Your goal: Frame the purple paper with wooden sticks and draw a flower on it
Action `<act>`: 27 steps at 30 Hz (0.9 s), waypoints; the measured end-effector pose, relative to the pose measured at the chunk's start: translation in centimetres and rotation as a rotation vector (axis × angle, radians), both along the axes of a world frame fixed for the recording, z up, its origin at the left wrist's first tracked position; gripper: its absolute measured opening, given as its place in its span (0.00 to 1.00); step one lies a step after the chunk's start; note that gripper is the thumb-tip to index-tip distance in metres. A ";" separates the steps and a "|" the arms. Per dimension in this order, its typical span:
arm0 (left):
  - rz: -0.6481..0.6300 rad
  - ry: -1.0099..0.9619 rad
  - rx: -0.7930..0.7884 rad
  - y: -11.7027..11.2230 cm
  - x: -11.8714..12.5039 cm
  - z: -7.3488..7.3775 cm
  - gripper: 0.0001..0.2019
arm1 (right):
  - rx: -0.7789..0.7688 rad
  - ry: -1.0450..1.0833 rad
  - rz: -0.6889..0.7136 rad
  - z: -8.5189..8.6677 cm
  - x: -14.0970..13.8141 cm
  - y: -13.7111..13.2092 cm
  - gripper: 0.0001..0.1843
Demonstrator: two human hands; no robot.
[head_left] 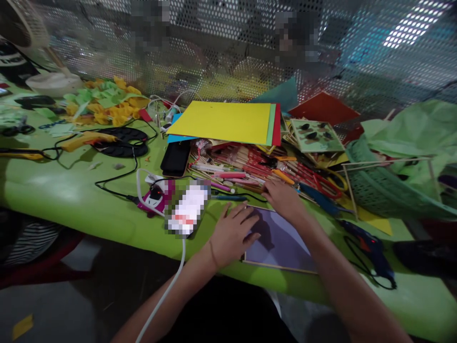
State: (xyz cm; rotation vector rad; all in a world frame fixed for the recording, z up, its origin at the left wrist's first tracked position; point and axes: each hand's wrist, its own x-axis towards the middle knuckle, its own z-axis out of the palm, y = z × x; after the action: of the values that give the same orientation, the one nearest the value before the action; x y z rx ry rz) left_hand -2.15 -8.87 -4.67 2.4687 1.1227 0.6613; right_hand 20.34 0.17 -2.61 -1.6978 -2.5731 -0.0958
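Note:
A purple sheet (276,243) edged with thin wooden sticks lies on the green table in front of me. My left hand (235,233) rests over its left edge, fingers spread, with nothing gripped. Beyond the sheet's far edge, my right hand (285,200) reaches to the pile of pens and sticks. Its fingers are bent close together by a pink pen (232,175); what they hold, if anything, is hidden. A lit phone (189,207) with a white cable lies left of my left hand.
Coloured sheets (224,119) cover part of a stick pile (243,157). Right are scissors (326,186), a green basket (378,181) and a glue gun (371,247). Left are a power socket (156,197), a dark phone (175,157), a black round tray (121,141) and crumpled paper (107,102).

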 end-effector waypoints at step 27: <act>-0.062 0.103 0.128 -1.6 2.0 1.7 0.07 | -0.448 1.510 -0.217 1.2 -0.5 -13.5 0.19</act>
State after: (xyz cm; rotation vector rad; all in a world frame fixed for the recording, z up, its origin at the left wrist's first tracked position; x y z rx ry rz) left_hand -0.13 -10.47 -2.95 2.6619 1.0664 0.6123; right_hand 19.83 -13.28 -1.46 -1.2082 -1.2670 1.2636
